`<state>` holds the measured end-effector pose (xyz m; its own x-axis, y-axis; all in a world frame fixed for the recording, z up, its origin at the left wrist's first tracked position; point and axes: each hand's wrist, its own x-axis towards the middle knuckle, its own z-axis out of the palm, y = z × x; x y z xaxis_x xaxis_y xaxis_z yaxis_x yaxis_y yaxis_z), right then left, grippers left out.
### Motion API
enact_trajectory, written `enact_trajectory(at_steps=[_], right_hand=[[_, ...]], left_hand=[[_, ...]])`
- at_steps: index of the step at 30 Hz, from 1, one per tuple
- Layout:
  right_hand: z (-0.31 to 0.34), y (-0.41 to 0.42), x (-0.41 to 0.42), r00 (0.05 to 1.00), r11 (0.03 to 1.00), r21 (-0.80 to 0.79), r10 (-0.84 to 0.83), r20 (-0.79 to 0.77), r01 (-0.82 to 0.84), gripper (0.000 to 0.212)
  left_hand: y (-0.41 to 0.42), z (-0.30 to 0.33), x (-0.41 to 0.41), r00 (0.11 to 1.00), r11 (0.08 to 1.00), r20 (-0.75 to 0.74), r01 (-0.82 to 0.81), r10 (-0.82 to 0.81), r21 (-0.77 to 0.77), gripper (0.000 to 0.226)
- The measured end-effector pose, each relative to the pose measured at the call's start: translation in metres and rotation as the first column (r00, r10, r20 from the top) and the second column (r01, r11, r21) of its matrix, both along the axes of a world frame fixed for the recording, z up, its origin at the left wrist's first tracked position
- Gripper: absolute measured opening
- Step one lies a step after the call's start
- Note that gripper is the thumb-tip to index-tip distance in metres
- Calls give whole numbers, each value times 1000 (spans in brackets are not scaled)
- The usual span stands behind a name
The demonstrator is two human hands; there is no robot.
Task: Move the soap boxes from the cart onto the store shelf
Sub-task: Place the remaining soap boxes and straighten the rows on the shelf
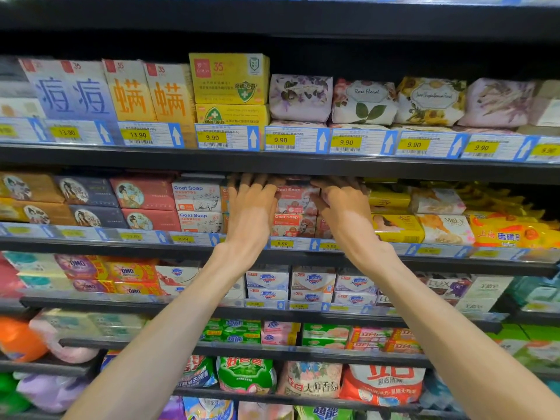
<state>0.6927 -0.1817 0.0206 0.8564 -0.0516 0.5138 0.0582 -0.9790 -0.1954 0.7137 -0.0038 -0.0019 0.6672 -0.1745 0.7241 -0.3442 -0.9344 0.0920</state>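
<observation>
Head camera faces a store shelf [272, 165] stacked with soap, and both bare arms reach up into its second tier from the top. At the centre of the frame stands a stack of red Goat Soap boxes [295, 207], two high, at the front edge of that tier, just above a yellow price tag [282, 244].

At about nine o'clock from the stack, the left hand [250, 207] lies with its back to the camera, fingers stretched up and slightly spread, the tips disappearing under the edge of the tier above. It presses flat along the left side of the red stack; I see no curl around a box, though the fingertips are in shadow.

At about three o'clock, the right hand [342, 207] mirrors it. Its fingers bend over the top right corner of the upper red box, and the thumb side lies against the box face. Whether it truly grips the box or only pushes it, I cannot tell, since the fingertips are dark.

Further toward nine o'clock, beside the left hand, sit white Goat Soap boxes [198, 204], also two high. Toward three o'clock, past the right wrist, lie yellow soap packs [397, 227]. At twelve o'clock, on the tier above, a yellow box [230, 78] tops another.
</observation>
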Motion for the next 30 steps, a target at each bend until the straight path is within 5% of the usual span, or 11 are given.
enact_trajectory(at_steps=[13,18,23,30], right_hand=[[-22,-11,-22,968,993,-96,90,235,-69,30],[-37,-44,-53,917,989,-18,142,374,-146,32],[-54,-88,-96,946,987,48,131,297,-152,29],[-51,-117,-120,961,984,92,124,248,-151,30]], left_hand=[[-11,-12,-18,993,998,96,63,-62,-8,30],[-55,-29,-44,934,939,91,344,-345,26,39],[-99,-30,-54,898,896,-7,440,-440,60,40],[-121,-27,-56,933,937,-133,344,-333,64,44]])
